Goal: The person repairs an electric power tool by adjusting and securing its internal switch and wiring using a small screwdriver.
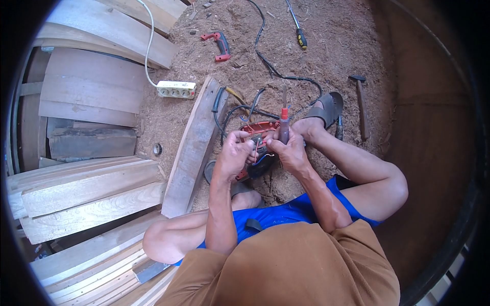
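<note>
My left hand is closed, pinching a small dark part with thin wires between thumb and fingers. In my right hand, a screwdriver with a red-and-clear handle stands with its shaft pointing away from me. The right thumb and fingertips come close to the small part, and I cannot tell whether they touch it. Beneath both hands lies an opened red power-tool body, its inside showing, partly covered by my fingers. A black cable with a thick sleeve curves beside it.
A thick plank lies left of my hands. Beyond are a white power strip, a red-and-grey handle cover and a yellow-black screwdriver. A hammer lies right, a tape roll left. Stacked boards line the left side.
</note>
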Demonstrator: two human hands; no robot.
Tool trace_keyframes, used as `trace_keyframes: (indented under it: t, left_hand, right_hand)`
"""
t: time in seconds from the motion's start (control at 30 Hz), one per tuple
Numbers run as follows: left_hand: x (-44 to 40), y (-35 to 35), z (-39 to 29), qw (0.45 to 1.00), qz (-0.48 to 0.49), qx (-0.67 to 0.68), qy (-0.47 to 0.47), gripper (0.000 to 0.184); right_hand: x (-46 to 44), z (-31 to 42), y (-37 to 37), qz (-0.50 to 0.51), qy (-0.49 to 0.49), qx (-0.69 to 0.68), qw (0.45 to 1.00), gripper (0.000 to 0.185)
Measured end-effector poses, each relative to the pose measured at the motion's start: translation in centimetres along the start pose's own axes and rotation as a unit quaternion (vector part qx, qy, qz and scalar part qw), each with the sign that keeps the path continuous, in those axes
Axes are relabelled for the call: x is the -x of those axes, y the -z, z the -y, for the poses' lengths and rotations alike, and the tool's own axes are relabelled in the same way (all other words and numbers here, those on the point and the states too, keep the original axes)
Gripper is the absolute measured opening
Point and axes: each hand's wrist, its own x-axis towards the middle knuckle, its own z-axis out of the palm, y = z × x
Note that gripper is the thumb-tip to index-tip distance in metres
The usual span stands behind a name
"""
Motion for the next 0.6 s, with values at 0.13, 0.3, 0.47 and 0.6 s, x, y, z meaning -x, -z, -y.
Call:
trace_keyframes:
  t: [0.13,0.3,0.47,0.6]
  left_hand:
    - [-0.6,0.9,0.4,0.998,0.041,-0.041,-0.001,0.042]
    - [-0.5,-0.4,-0.3,0.987,0.119,0.109,-0.018,0.047]
    - [-1.4,-0.9,0.5,0.981,0.113,0.155,-0.029,0.045]
    - [-1.6,-0.7,0.9,0.983,0.082,0.162,-0.021,0.046]
  right_hand:
    - [-0.5,-0.9,0.7,0.030,0.002,0.021,0.999,0.015]
    - [-0.4,0.4,0.4,-0.002,-0.037,-0.043,0.998,0.013]
    - [0.3,3.4,0.0,-0.076,-0.052,0.070,0.993,0.026]
    - [1.4,3.3,1.5,-0.006,-0.049,0.208,0.977,0.035]
